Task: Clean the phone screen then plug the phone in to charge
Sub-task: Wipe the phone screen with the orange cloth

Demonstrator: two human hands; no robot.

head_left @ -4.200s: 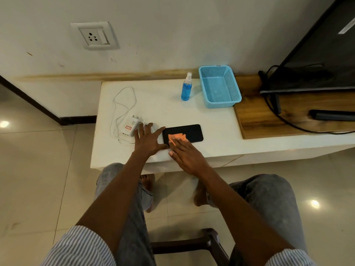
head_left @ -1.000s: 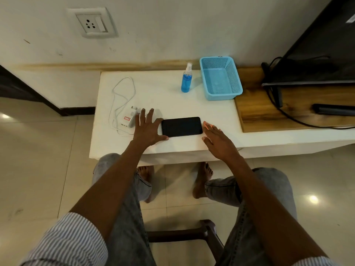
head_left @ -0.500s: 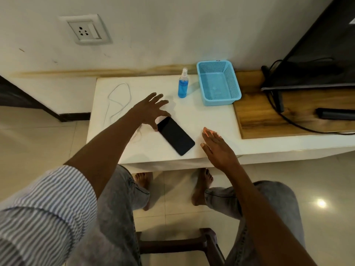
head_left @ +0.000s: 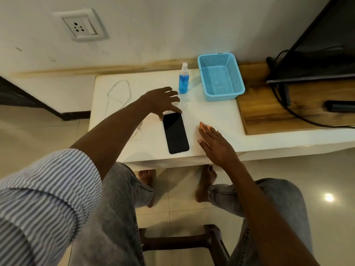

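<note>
The black phone (head_left: 175, 133) lies screen up on the white table (head_left: 211, 116), its long side pointing away from me. My left hand (head_left: 161, 101) reaches over the phone's far end with fingers spread, thumb and a fingertip touching its top edge. My right hand (head_left: 215, 143) lies flat on the table to the right of the phone, apart from it, with an orange cloth (head_left: 204, 126) showing under the fingertips. A white cable (head_left: 119, 93) loops on the table's left part; my left arm hides the charger. The wall socket (head_left: 81, 25) is high on the left.
A blue spray bottle (head_left: 183, 79) stands just beyond my left hand, a blue basket (head_left: 221, 76) to its right. A wooden board (head_left: 278, 112) with a dark screen (head_left: 322, 45), black cables and a dark remote (head_left: 340, 106) fills the right. My knees are below the table's front edge.
My left hand turned the phone from sideways to lengthwise and moved to its far end. My right hand left the phone with the orange cloth and rests to its right.
</note>
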